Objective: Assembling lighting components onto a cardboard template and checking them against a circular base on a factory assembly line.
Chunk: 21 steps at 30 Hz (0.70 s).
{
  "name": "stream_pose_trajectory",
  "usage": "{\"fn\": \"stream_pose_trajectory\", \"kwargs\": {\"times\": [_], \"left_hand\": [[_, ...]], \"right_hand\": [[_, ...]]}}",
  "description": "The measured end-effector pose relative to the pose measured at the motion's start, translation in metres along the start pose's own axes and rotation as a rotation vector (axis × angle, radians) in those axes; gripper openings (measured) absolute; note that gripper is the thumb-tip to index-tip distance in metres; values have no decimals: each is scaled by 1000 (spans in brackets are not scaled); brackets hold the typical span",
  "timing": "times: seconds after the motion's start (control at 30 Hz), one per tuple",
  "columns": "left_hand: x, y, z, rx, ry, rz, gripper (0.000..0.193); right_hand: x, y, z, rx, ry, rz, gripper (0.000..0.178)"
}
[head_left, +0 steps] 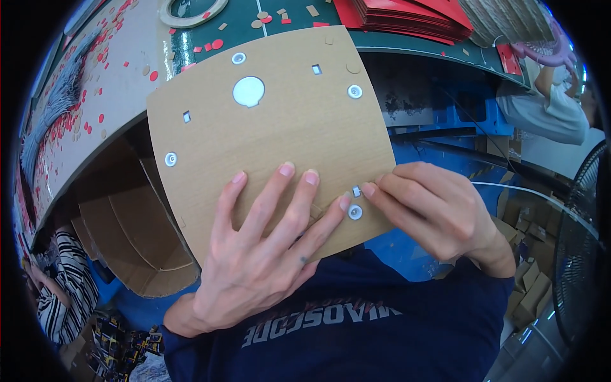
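Observation:
A tan cardboard panel (pixel 273 137) is tilted in front of my body, its far part at the table edge. It has a round notched cutout (pixel 249 92), several white round fasteners (pixel 354 92) and small rectangular slots. My left hand (pixel 261 248) lies on the near part of the panel, fingers spread, the index fingertip close to a slot (pixel 356 191). At that slot's right side my right hand (pixel 436 207) pinches thumb and fingers together; what they hold is hidden. From behind the right hand a thin white cord (pixel 534 191) runs off to the right.
Red and tan cutout scraps (pixel 154 76) litter the table, beside a bundle of grey cords (pixel 60 95) and a tape roll (pixel 191 19). Red sheets (pixel 401 19) are stacked at the back. An open cardboard box (pixel 137 223) stands left, a fan (pixel 582 235) right. Two other people sit nearby.

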<state>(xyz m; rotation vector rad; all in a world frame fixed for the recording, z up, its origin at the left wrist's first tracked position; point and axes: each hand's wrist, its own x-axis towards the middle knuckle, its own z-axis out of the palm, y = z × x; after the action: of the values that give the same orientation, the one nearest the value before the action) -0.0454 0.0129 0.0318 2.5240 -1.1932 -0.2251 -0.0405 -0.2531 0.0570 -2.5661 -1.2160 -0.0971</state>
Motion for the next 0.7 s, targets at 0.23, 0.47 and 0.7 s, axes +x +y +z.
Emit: {"fn": "stream_pose_trajectory", "kwargs": {"times": [0.23,0.47,0.7], "left_hand": [[0,1,-2,4,-17,-18,79],[2,0,-2,20,-14,-15,78],[3,3,1,-7,25,-13,77]], "right_hand": [[-2,5,-2,85,-94,35,45],[-1,8,7,30,16,-52,43],[-3,13,-4,83,-38,-3,42]]}}
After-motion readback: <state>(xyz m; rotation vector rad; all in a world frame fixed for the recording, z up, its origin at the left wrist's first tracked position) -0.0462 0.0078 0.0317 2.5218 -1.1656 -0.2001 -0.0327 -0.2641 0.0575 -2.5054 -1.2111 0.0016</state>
